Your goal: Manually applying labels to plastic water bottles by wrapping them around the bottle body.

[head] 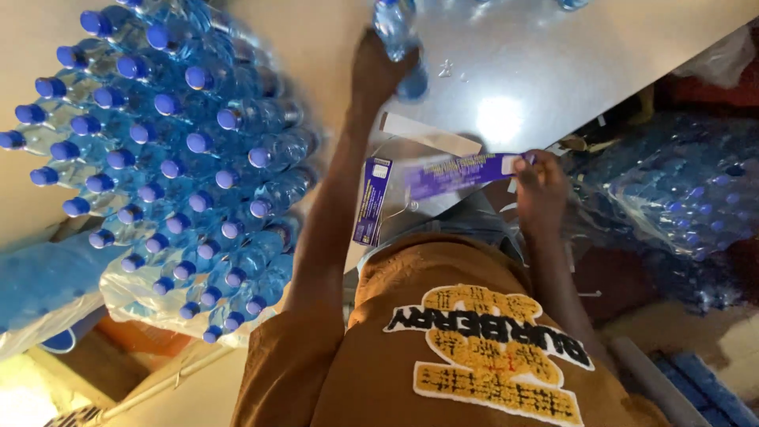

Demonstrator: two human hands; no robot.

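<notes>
Two hands over a shiny table: left hand apparently grips a bottle.

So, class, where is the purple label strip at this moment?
In the head view, the purple label strip is right of centre, pinched by the right hand above the metal table.

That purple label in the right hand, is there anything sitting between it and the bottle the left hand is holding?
Nothing visible blocks it. The purple label in the right hand and the bottle gripped by the left hand are separated only by bare metal table, with a white strip lying flat there.
</notes>
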